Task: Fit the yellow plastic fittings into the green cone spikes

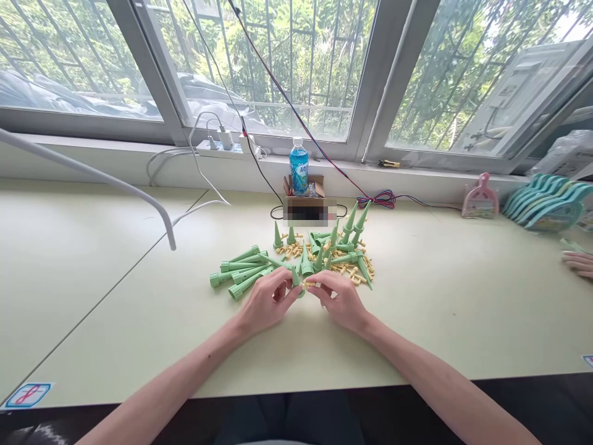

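My left hand (271, 298) is closed around a green plastic spike (295, 278), its tip pointing up, just above the pale tabletop. Between the thumb and fingertips of my right hand (340, 300) is a small yellow plastic valve (310, 283), held against or right beside the spike's side; I cannot tell whether it is inserted. Beyond my hands lies a heap of small yellow valves (291, 250) mixed with green spikes (349, 225), some upright, some lying. Several green spikes with wide round ends (245, 275) are laid side by side left of the heap.
A bottle of blue drink (299, 167) stands in a small cardboard box (317, 186) behind the heap. A white curved tube (115, 182) reaches in from the left. Coiled cables (382, 198), a pink dustpan (482, 198) and teal plastic pieces (542, 201) sit rightward. Another person's hand (579, 262) rests far right.
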### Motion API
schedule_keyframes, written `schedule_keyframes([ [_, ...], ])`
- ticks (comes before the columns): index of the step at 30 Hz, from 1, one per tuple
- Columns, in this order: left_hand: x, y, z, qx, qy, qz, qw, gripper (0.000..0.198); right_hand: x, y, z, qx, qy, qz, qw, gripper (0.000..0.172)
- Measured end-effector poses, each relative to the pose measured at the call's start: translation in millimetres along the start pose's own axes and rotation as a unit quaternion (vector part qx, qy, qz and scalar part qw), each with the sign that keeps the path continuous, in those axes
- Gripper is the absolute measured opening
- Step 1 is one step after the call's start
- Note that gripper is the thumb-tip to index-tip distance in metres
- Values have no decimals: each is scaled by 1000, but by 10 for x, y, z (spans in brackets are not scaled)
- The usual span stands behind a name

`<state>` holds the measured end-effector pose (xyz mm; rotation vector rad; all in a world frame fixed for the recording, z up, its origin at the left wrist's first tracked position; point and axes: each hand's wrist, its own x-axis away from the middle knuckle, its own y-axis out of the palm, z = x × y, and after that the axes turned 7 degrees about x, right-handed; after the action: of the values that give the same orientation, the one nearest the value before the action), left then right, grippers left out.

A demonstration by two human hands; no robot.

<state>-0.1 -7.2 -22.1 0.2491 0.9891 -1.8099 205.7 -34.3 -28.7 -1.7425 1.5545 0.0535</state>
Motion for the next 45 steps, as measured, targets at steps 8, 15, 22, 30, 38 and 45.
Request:
schedule_keyframes([
  [8,-10,-28,1,79,-30,-38,996,13,2,23,28,6,31,4,1000,20],
  [15,-46,-49,85,156,-137,-51,977,22,-6,37,42,1,27,-6,1000,23],
  [22,-57,-61,96,215,-201,-54,954,25,-20,24,21,3,7,-4,1000,23],
  [30,-49,-53,78,218,-199,-56,954,25,-26,44,42,22,17,0,1000,28],
  [38,-74,-66,141,225,-202,-60,951,25,-33,55,75,24,33,-39,998,42],
  [45,-45,-50,64,234,-213,-61,947,26,-34,24,37,13,57,-48,997,29],
])
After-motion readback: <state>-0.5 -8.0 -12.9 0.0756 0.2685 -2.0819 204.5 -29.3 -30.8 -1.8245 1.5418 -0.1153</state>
